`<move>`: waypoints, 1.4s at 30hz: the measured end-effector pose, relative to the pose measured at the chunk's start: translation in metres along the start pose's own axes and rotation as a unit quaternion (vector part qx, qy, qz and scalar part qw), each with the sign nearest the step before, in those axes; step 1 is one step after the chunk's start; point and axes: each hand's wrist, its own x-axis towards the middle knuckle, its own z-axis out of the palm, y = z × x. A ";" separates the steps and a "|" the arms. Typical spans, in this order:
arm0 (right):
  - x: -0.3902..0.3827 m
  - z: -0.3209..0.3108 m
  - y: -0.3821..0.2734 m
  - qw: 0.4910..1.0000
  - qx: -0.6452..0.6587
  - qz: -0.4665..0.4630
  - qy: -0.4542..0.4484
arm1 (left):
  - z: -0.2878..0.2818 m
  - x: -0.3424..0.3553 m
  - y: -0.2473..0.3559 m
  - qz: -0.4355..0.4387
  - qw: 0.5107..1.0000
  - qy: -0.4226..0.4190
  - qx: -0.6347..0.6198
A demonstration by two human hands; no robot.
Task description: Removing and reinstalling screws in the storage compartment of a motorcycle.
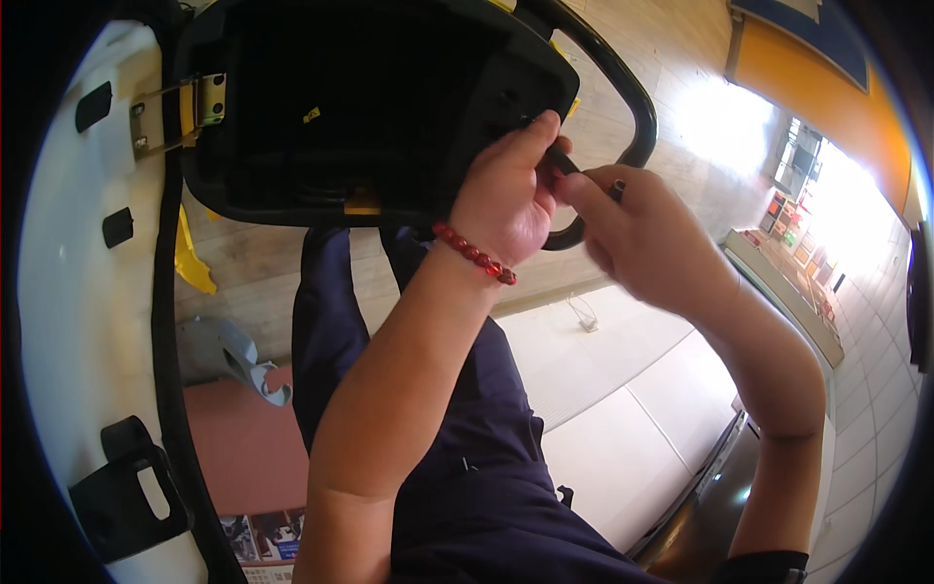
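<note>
A large black molded shell, hollow like the underside of a scooter seat [331, 127], fills the upper part of the view. My left hand [506, 190], with a red bead bracelet on the wrist, is at its right end, thumb stretched along the shell and fingers curled mostly out of sight. Close beside it, my right hand [647, 229] grips a dark rod-shaped tool [563, 162], whose tip runs up against my left fingers. What my left fingers close on is hidden. Two metal hinge arms [199, 102] join the shell to a white body panel [78, 282].
A curved black grab rail [637, 97] loops around the shell's right end. Yellow pieces [193, 258] show below the shell. A grey curved plastic part [243, 355] lies near a reddish-brown surface [233, 438]. White panels [623, 380] are below my right arm; an orange-sided unit [808, 88] stands far right.
</note>
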 end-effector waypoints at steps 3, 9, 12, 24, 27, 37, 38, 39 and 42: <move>-0.001 -0.005 -0.001 0.878 0.421 0.147 -0.176 | -0.005 0.002 0.008 -0.056 0.996 -0.029 0.067; -0.011 0.004 0.004 0.938 -0.196 -0.234 0.167 | 0.010 0.004 0.007 0.007 0.998 0.003 0.057; -0.005 0.008 0.010 0.867 -0.358 -0.281 0.201 | 0.008 0.004 0.005 0.013 0.999 0.007 0.049; 0.001 -0.007 0.001 0.991 0.133 0.031 0.004 | 0.003 0.003 0.004 0.026 0.998 -0.050 0.013; -0.002 -0.002 0.002 0.948 -0.251 -0.147 0.132 | 0.005 0.006 0.002 0.006 1.000 -0.023 0.007; 0.004 0.000 0.011 0.906 -0.345 -0.213 0.121 | 0.002 0.008 -0.003 0.001 0.999 -0.024 0.025; 0.005 0.003 0.011 0.946 -0.246 -0.175 0.122 | 0.004 0.007 -0.002 0.002 0.999 -0.022 0.032; 0.006 0.004 0.009 0.973 -0.144 -0.134 0.121 | 0.006 0.006 -0.001 0.002 0.999 -0.023 0.032; 0.004 -0.012 -0.005 0.910 0.403 0.093 -0.028 | 0.007 -0.001 0.003 0.010 0.998 -0.017 0.055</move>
